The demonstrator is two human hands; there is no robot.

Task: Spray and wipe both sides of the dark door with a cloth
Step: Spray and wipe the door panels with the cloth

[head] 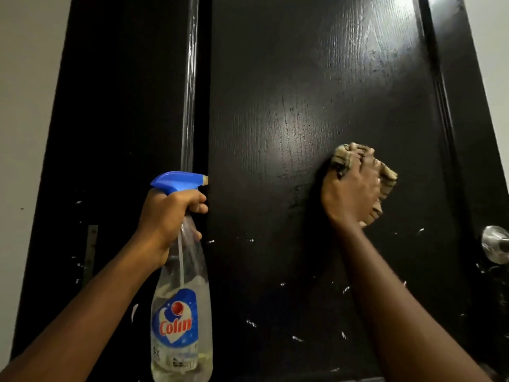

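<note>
The dark door (289,111) fills the view, glossy with wood grain and a wet sheen in its upper half. My right hand (349,191) presses a bunched tan striped cloth (344,155) flat against the panel, right of centre. My left hand (168,219) grips the neck of a clear spray bottle (181,307) with a blue trigger head (176,181); its nozzle points right, at the door's left edge. Little liquid shows in the bottle. White flecks dot the door's lower part.
A dark door frame (118,133) stands at the left with a metal hinge plate (91,249). A silver round knob (495,244) sits at the door's right edge. Pale walls (24,106) flank the frame on both sides.
</note>
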